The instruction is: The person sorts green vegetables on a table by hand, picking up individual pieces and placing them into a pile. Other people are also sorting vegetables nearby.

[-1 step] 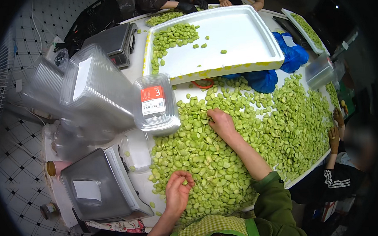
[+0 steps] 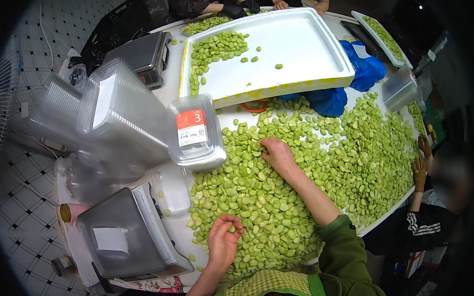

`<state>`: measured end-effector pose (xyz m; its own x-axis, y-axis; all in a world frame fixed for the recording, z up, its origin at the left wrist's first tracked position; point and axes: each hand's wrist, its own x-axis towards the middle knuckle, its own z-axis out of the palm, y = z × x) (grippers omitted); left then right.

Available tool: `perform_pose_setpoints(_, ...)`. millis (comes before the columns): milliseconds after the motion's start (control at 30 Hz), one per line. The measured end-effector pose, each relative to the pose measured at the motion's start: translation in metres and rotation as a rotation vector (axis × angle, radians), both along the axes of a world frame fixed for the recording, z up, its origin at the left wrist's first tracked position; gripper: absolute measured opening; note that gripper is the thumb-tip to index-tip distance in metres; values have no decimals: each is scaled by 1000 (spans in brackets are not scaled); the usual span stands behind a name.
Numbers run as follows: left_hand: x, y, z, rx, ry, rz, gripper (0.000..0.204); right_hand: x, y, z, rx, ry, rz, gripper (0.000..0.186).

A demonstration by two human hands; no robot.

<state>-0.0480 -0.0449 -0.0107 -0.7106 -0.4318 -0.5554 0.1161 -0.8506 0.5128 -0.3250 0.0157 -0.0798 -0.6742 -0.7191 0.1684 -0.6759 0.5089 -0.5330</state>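
Note:
A wide spread of shelled green broad beans covers the white table in front of me. My left hand is curled palm up at the near left of the pile, with a broad bean held at its fingers. Farther out, my right hand reaches into the beans, its fingers bent together and touching the pile. What lies between those fingertips is hidden. Left of the right hand stands a short stack of clear plastic tubs with a red and white label.
A white foam tray holding some beans stands beyond the pile, beside blue plastic bags. Tall stacks of clear tubs and two scales are at left. A co-worker's gloved hands rest at the right edge; others' hands work at the far edge.

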Motion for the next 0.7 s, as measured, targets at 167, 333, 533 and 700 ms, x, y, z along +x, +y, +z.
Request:
perform_pose_setpoints(167, -1, -3, -2, 58, -9, 0, 14, -6, 25, 30, -143, -193, -83, 35)
perform_pose_setpoints(333, -16, -1, -10, 178, 38, -45, 16, 25, 57, 64, -194, -331, -2, 25)
perform_pose_setpoints(533, -46, 17, -10, 257, 48, -145, 30, 96, 54, 118, -145, -437, 527, 20)
perform_pose_setpoints(700, -38, 14, -10, 283, 112, -61, 26, 77, 55, 112, -234, -380, 468, 25)
